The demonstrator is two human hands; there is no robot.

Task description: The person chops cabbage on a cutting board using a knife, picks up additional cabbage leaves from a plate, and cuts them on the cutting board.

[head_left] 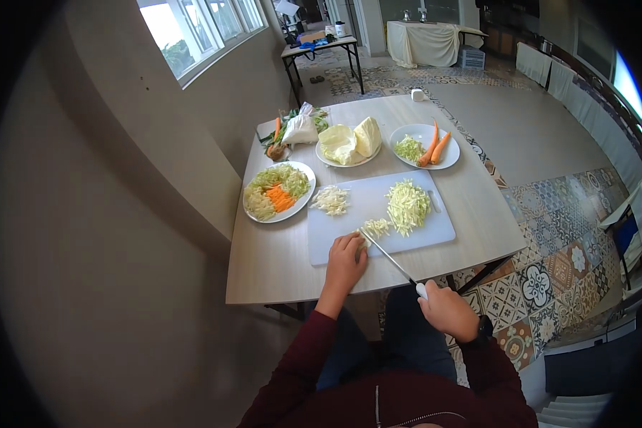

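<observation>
My right hand [448,310] grips a kitchen knife [391,260] by its white handle, its blade slanting up and left over the cutting board [364,187]. At the board's front edge, the bent fingers of my left hand [346,262] press on a pale piece of cabbage [366,241], mostly hidden by them. The knife tip is beside those fingers. Small cut bits [377,227] lie just past the blade. A large heap of shredded cabbage [408,206] covers the board's right side, and a smaller whitish heap of strips [330,200] sits at its left.
Left of the board stands a plate [247,207] of shredded vegetables with orange carrot strips. Behind are a plate of cabbage chunks [340,145], a plate with two carrots [439,147] and shreds, and a white plastic bag [301,130] among vegetables. A wall [157,235] borders the table's left side.
</observation>
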